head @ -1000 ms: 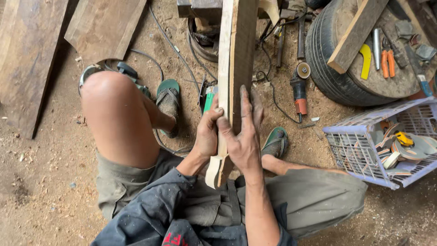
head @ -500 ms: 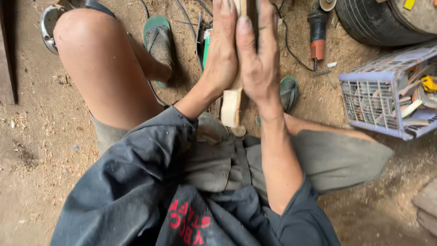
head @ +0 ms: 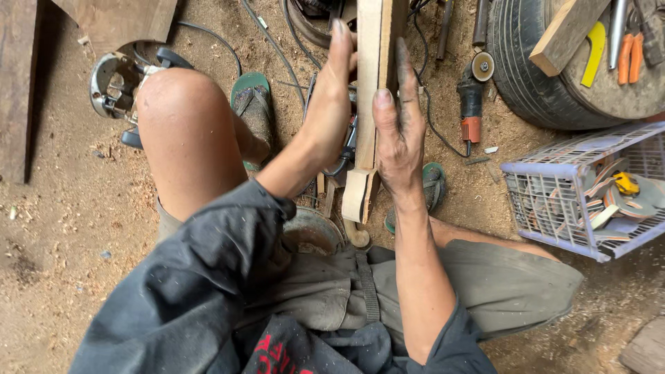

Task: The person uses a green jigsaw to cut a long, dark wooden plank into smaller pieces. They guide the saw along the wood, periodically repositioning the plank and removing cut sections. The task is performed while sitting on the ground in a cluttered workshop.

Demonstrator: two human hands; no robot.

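I sit on a sawdust floor with a long pale shaped wooden piece [head: 368, 104] standing upright between my knees, its curved lower end near my lap. My left hand [head: 331, 104] presses flat against its left face, fingers pointing up. My right hand [head: 400, 131] lies flat against its right face, fingers stretched upward. The piece is squeezed between both palms. Its top runs out of the frame.
A router [head: 114, 83] lies left of my knee. An angle grinder [head: 471, 104] with cable lies right of the wood. A tyre [head: 526, 76] carries tools and a wood block. A lilac wire basket [head: 554, 187] holds sanding discs. Planks [head: 21, 90] lie at the left.
The view swung down toward my lap and back up. My hands stayed on the wooden piece, and the fingers now stretch flatter and higher along both faces.
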